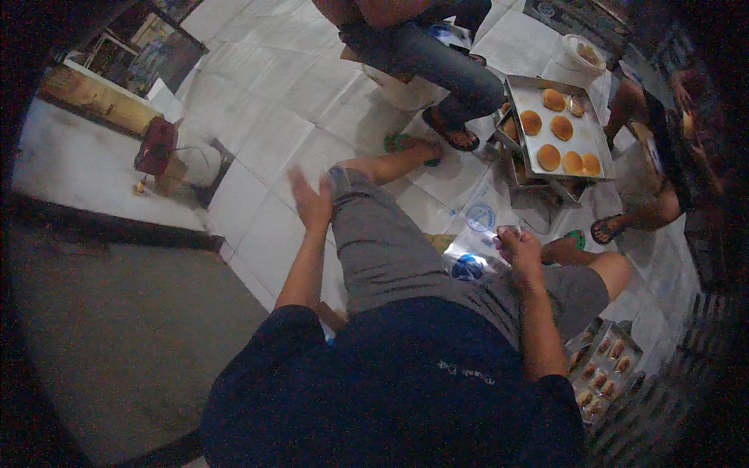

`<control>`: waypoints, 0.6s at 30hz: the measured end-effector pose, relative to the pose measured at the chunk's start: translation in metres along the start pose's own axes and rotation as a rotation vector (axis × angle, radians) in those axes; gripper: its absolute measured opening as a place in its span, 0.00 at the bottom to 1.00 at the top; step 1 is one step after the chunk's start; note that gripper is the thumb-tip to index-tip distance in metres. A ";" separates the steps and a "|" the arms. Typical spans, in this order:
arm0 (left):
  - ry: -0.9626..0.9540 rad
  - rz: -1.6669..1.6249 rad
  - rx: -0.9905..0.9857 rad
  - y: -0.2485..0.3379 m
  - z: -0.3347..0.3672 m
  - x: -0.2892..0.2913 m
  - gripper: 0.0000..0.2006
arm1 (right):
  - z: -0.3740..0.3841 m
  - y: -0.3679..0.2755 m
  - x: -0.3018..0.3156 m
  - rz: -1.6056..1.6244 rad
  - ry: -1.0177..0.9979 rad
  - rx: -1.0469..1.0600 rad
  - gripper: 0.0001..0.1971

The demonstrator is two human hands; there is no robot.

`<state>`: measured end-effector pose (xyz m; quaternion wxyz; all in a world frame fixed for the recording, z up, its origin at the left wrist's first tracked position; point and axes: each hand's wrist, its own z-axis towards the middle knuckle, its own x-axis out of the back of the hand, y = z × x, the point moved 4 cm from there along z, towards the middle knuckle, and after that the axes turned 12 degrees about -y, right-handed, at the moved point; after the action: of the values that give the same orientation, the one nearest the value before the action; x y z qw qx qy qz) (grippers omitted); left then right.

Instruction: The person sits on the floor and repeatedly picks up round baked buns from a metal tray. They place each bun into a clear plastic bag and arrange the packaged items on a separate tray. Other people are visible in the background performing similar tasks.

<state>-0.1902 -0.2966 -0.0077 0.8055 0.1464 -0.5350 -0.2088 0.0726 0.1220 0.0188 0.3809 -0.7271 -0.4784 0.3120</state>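
My left hand (pixel 313 204) is beside my left knee, somewhat blurred, with its fingers stretched out and nothing seen in it. Over my right thigh, my right hand (pixel 521 251) pinches the edge of a clear plastic bag (pixel 477 248) with round blue prints. The bag hangs between my legs and catches a bright glare. Ahead and to the right, a metal tray (pixel 573 140) of round golden buns (pixel 561 128) rests on a stack of other trays. Part of the bag's lower side blends with the floor tiles.
People sit close by: one in jeans (pixel 445 70) straight ahead, another at the far right. A white bucket (pixel 581 58) stands behind the trays. More trays with wrapped buns (pixel 605 374) lie at my right. A red-and-white device (pixel 175 156) sits on the left ledge.
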 end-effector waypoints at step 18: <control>-1.125 -1.429 0.449 0.307 -0.104 0.004 0.21 | -0.033 -0.047 -0.005 0.306 -0.144 0.234 0.11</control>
<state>-0.0376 -0.0304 0.0957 0.0618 0.4701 -0.6570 -0.5862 0.0760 0.1204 0.0759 0.3759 -0.7179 -0.3488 0.4708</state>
